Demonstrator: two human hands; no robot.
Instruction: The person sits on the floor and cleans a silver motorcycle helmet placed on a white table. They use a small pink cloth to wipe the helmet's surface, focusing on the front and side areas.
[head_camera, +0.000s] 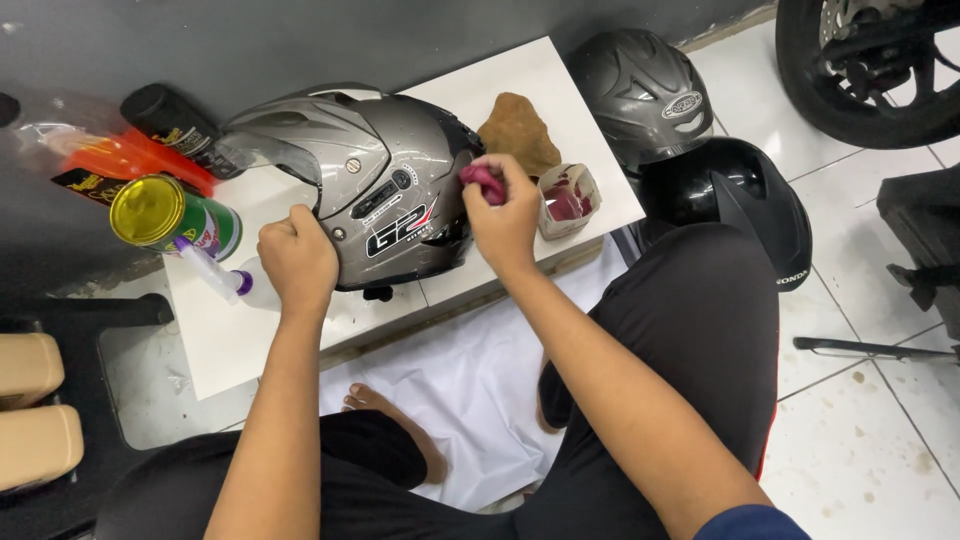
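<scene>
Steadying the rigid, glossy, slippery grey helmet (375, 190) mid-surface: left hand (297, 258) clenched against its shell; right hand (503, 215) fingers grasping soft pink cloth (482, 183).

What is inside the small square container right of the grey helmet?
The small square container holds a dark pink paste smeared on its walls and bottom. How deep it goes cannot be seen. The right hand beside it pinches a pink cloth against the grey helmet.
</scene>
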